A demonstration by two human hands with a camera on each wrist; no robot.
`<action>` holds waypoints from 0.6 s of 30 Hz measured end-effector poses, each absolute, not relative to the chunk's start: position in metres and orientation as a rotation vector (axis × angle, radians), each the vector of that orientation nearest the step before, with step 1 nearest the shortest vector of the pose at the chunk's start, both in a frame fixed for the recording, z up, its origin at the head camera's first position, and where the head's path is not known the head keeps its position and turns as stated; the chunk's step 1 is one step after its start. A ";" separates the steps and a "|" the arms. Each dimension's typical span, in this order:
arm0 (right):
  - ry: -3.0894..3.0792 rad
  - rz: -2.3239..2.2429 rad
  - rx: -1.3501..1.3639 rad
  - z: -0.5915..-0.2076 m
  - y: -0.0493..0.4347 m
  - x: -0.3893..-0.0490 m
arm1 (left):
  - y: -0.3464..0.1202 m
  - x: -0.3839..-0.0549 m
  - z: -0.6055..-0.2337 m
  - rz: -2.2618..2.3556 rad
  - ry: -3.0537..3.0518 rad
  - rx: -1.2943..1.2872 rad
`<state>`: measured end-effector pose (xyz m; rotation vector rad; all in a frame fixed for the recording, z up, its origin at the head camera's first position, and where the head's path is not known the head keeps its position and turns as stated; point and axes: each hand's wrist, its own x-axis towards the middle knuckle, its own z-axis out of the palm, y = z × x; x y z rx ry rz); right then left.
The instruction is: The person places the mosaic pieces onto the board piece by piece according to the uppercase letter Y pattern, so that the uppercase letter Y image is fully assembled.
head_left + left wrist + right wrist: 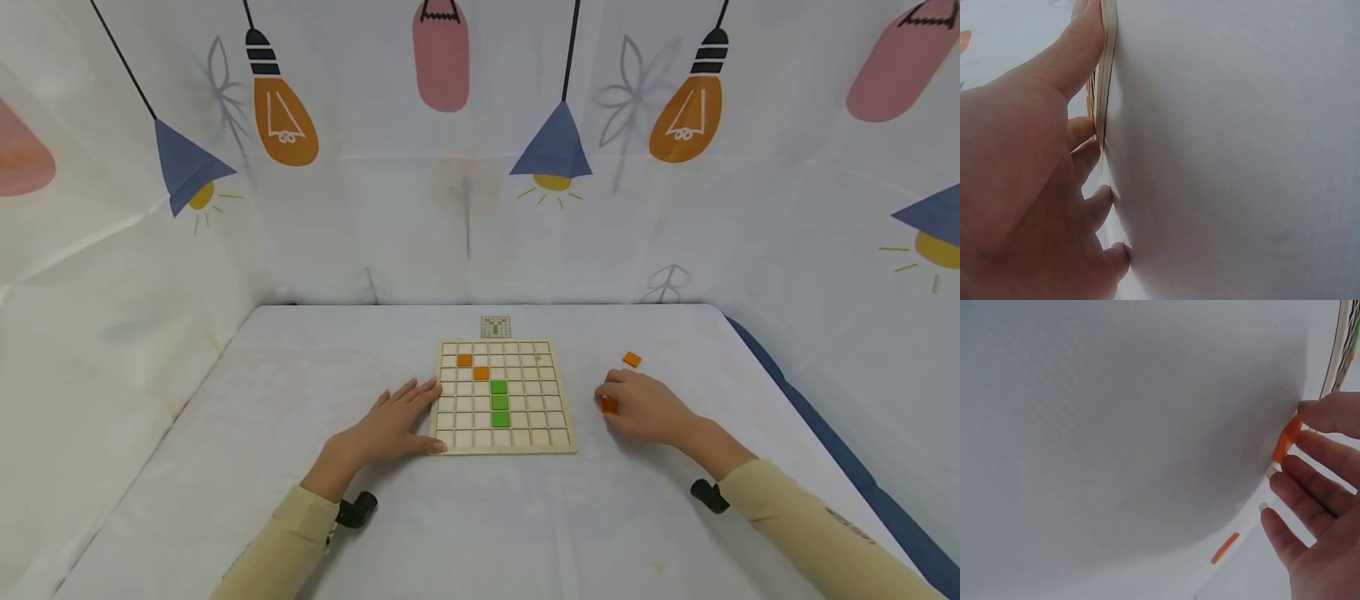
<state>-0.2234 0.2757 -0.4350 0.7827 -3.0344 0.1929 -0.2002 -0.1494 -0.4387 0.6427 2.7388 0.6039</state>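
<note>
A pale wooden grid board point(537, 418) lies on the table, with two orange tiles point(481, 373) stepping diagonally down to a column of three green tiles point(499, 402). Along the board's left edge rests my left hand point(390, 429), fingers spread, its thumb at the near left corner. In the left wrist view, the thumb and fingertips touch the board's side point(1108, 69). My right hand point(647, 407), right of the board, pinches a loose orange tile point(1288, 437) between thumb and fingers, close to the tabletop. Another orange tile point(632, 359) lies just beyond that hand.
Behind the board's far edge lies a small pattern card point(495, 327) showing a coloured grid. The white table point(337, 350) meets a hanging cloth point(360, 225) printed with lamps and bulbs. A blue strip point(832, 450) runs along the table's right edge.
</note>
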 end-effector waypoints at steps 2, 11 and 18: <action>-3.032 0.198 0.785 -0.435 0.277 -0.223 | -0.150 -0.200 -0.438 0.611 2.741 0.643; -3.088 0.232 0.720 -0.432 0.282 -0.220 | -0.150 -0.202 -0.442 0.618 2.741 0.650; -3.111 0.258 0.700 -0.431 0.283 -0.220 | -0.150 -0.203 -0.446 0.593 2.747 0.629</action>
